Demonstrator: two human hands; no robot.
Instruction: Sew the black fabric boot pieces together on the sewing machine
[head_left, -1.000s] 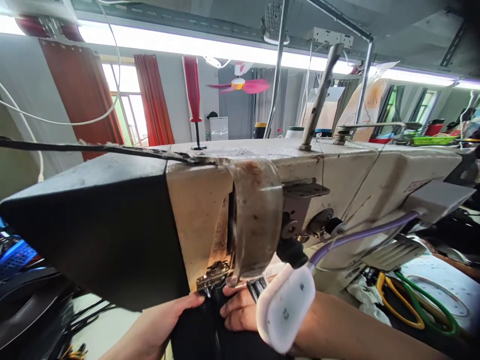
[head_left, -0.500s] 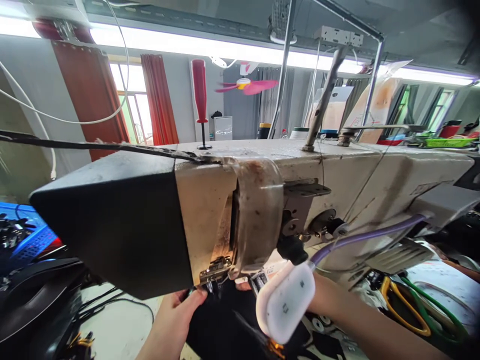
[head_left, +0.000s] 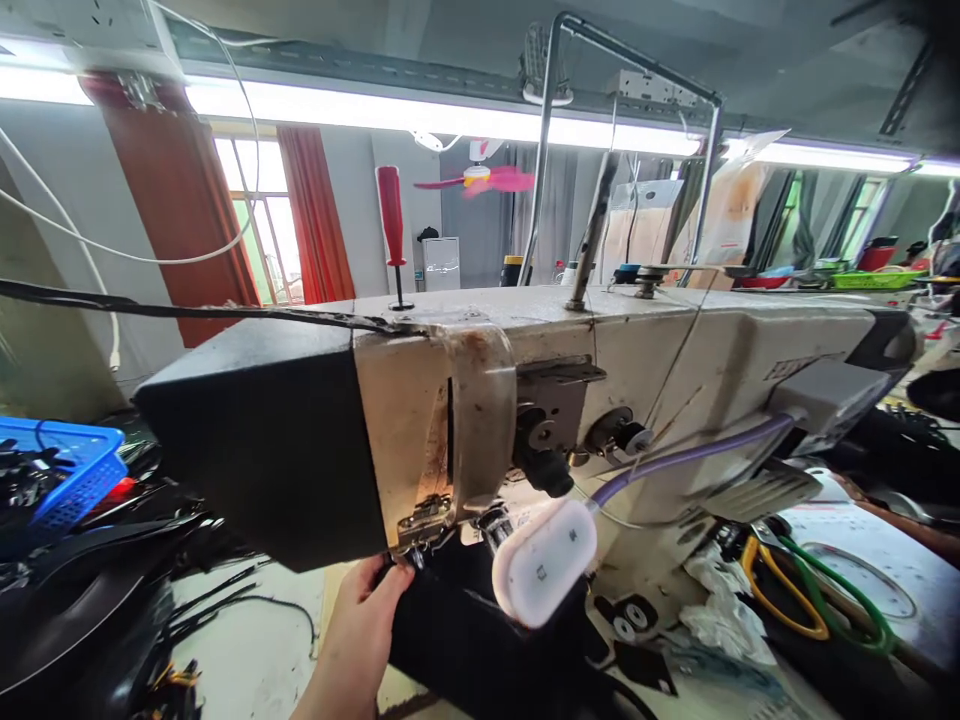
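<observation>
A sewing machine (head_left: 675, 370) with a black end cover fills the middle of the head view. Black fabric (head_left: 480, 640) lies under its needle area and spreads toward me. My left hand (head_left: 352, 635) is at the left edge of this fabric, just below the machine head, thumb and fingers closed on it; the fingertips are partly hidden. A white oval lamp (head_left: 546, 565) on a purple cable hangs over the fabric. My right hand does not show.
Scissors with yellow and green handles (head_left: 784, 590) lie at right, near crumpled white plastic (head_left: 720, 605). Bobbins (head_left: 630, 620) sit beside the machine. A blue basket (head_left: 71, 480) stands at far left. A red screwdriver (head_left: 391, 215) stands upright on the machine.
My right hand and forearm, earlier behind the lamp at the fabric, have left the view. My left hand stays at the fabric's edge. The camera view has shifted a little.
</observation>
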